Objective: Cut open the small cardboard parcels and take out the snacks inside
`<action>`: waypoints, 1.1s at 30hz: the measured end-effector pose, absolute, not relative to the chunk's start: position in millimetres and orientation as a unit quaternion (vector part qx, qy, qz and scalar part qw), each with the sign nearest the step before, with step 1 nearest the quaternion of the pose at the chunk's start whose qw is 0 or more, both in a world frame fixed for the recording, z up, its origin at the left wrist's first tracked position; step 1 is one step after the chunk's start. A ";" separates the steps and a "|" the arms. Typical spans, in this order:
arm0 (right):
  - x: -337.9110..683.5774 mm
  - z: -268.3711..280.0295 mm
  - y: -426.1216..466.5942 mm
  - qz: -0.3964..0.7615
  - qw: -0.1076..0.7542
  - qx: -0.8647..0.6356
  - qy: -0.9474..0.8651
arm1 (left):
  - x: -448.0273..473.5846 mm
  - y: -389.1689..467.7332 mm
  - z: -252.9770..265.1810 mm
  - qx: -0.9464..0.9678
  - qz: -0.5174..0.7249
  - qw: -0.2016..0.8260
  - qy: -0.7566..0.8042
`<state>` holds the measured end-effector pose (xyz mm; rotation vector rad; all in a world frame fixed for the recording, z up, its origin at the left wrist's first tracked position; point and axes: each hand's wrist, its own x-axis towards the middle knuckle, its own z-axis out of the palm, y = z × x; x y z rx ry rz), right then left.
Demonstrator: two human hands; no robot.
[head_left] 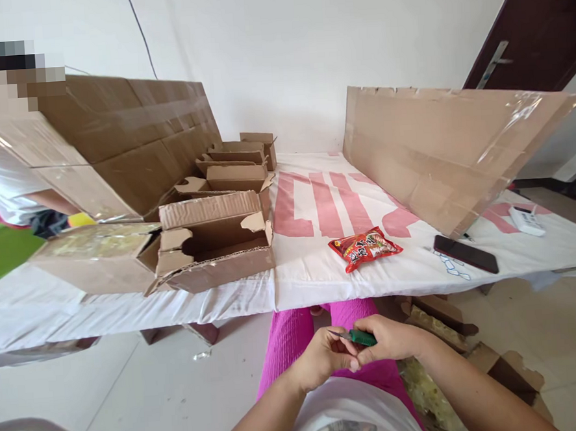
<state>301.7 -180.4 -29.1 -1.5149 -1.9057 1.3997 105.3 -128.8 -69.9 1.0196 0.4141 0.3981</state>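
Note:
Above my lap, my right hand [384, 341] is closed around the green handle of a small pointed knife [362, 338]. Its thin metal blade points left, over the fingers of my left hand [322, 358]. My left hand is curled, thumb and fingers drawn together beside the blade and touching or nearly touching the right fingertips; what it pinches, if anything, is hidden. On the table in front lies a red printed food packet [365, 248]. To its right is a dark phone [466, 254] with a cord of pale blue-white beads or charms [451, 267] by its edge.
Open cardboard boxes [233, 271] stand in a row at the left of the cloth-covered table [302, 286]. Large cardboard panels rise on the left [156, 132] and right [440, 147]. A white device [527, 220] sits far right. Torn cardboard [505, 371] litters the floor. Another person's arm [57, 200] shows at left.

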 end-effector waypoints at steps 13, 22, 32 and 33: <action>461.3 -43.8 -151.1 0.061 0.414 -0.812 -0.407 | 90.4 -119.8 -91.9 0.493 0.266 0.772 0.300; 343.8 -48.5 -195.3 0.038 0.417 -0.662 -0.622 | 112.5 -126.3 -84.4 0.422 0.342 0.785 0.297; 261.3 -68.7 -198.0 0.035 0.402 -0.534 -0.743 | 113.5 -135.4 -89.2 0.362 0.345 0.821 0.277; 263.6 -69.4 -197.0 0.040 0.402 -0.539 -0.740 | 112.9 -135.2 -89.5 0.353 0.339 0.827 0.278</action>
